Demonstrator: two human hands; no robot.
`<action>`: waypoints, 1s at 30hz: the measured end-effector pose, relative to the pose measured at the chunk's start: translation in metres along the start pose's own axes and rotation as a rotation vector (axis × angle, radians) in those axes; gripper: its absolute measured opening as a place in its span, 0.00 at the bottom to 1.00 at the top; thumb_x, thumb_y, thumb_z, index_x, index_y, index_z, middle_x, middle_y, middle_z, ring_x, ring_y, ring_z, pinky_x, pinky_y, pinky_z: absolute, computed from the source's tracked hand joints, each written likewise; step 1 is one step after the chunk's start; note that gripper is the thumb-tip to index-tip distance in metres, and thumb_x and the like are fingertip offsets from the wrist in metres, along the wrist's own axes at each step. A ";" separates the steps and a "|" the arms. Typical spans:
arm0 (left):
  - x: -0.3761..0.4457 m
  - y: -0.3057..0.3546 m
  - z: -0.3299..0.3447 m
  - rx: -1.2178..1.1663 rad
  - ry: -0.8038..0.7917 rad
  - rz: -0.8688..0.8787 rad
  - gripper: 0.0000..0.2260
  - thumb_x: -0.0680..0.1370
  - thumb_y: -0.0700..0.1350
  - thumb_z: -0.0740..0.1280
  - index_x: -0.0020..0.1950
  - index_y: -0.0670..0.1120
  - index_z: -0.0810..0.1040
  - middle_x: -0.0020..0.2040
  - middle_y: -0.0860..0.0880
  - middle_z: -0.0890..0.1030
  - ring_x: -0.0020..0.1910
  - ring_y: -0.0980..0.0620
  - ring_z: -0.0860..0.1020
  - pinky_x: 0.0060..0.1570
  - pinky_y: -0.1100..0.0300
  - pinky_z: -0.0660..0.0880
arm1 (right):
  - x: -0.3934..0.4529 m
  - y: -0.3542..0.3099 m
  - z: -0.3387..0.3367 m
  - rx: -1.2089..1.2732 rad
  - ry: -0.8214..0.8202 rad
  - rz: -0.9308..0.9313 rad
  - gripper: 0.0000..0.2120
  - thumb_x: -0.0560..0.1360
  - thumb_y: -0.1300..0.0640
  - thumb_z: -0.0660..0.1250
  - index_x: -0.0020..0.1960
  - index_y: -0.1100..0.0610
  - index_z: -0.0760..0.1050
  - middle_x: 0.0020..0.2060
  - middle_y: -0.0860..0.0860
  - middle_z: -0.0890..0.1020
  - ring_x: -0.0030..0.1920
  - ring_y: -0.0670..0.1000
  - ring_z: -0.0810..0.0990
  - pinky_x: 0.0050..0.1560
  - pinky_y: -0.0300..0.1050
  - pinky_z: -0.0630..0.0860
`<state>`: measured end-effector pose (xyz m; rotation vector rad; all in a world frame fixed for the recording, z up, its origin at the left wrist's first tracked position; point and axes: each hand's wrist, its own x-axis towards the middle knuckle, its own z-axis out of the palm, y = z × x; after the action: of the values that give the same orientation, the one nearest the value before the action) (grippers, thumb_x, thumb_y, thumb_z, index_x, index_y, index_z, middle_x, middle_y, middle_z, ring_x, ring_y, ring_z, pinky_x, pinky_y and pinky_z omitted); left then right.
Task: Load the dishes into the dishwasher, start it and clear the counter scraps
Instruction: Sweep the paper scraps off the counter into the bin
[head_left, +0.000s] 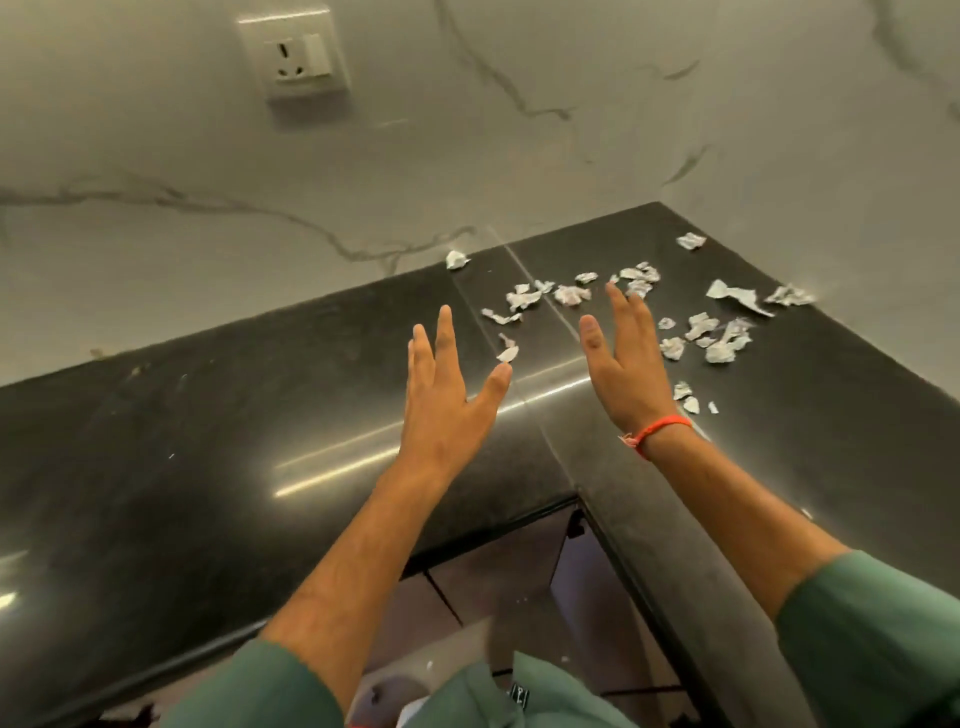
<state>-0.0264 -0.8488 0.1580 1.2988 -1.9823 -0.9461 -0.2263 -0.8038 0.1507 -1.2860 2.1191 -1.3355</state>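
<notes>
Worktop (208, 441): dark polished stone, set into a corner, backed by pale veined wall panels.
Scraps (571, 294): small crumpled whitish pieces, scattered over the far right part of the worktop, toward the corner; one stray piece (456, 259) is seen against the back wall.
Left hand (441, 384): grip open, fingers straight and spread, nothing held; extended over the worktop, just beside the nearest scraps.
Right hand (623, 364): grip open, fingers straight, nothing held; fingertips are placed among the scraps. An orange band (662, 428) is worn at the wrist.
Socket (293, 52): white, mounted on the back wall.
</notes>
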 end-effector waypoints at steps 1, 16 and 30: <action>0.009 0.002 0.005 0.006 -0.019 0.025 0.40 0.80 0.63 0.64 0.82 0.64 0.40 0.83 0.50 0.38 0.82 0.52 0.38 0.79 0.48 0.47 | 0.004 0.003 -0.004 -0.015 0.025 -0.005 0.28 0.83 0.40 0.56 0.81 0.44 0.55 0.82 0.49 0.51 0.81 0.48 0.48 0.73 0.40 0.47; 0.127 -0.021 0.062 0.151 -0.311 0.285 0.42 0.79 0.65 0.64 0.81 0.63 0.37 0.83 0.47 0.37 0.82 0.49 0.38 0.80 0.47 0.40 | 0.027 0.049 0.000 -0.301 0.249 0.150 0.35 0.78 0.28 0.50 0.80 0.40 0.53 0.82 0.49 0.49 0.81 0.51 0.49 0.79 0.59 0.55; 0.138 -0.082 0.134 0.403 -0.499 0.222 0.44 0.78 0.66 0.63 0.82 0.60 0.35 0.82 0.42 0.34 0.80 0.47 0.31 0.76 0.45 0.33 | -0.002 0.141 -0.005 -0.585 0.160 0.410 0.39 0.77 0.31 0.58 0.82 0.42 0.49 0.82 0.54 0.46 0.81 0.58 0.49 0.79 0.61 0.53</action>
<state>-0.1375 -0.9665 0.0255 1.0721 -2.7520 -0.8457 -0.3009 -0.7775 0.0341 -0.8538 2.8187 -0.6889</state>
